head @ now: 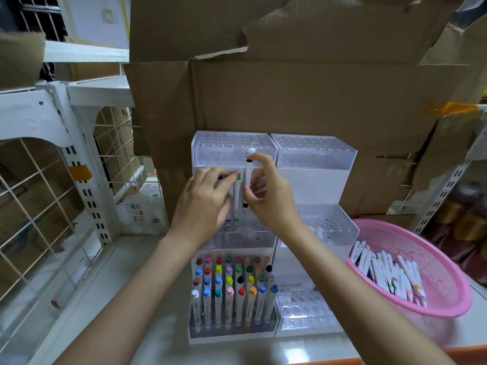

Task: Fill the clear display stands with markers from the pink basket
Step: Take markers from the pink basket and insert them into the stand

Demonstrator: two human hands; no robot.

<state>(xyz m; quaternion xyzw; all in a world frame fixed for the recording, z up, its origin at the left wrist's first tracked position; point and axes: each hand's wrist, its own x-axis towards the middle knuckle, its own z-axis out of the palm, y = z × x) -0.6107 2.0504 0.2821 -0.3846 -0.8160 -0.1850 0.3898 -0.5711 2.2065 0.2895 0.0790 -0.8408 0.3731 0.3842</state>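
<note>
- The right hand (266, 198) pinches a black-capped marker (248, 177) between thumb and fingers, upright, its lower end just above the middle tier of the left stand (234, 151).
- The left hand (208, 204) lies just beside it, fingers curled over two markers (237, 191), purple- and green-capped, standing in that tier; I cannot tell whether it grips them or only touches.
- The stand's bottom tier holds rows of markers (232, 285) with many-coloured caps.
- The right stand (316, 159) touches the left one.
- The pink basket (390, 222) sits on the surface (147, 338) right of the stands, with loose markers (390, 272) heaped inside.
- Cardboard (290, 101) rises behind; a white wire rack (39, 180) stands on the left.
</note>
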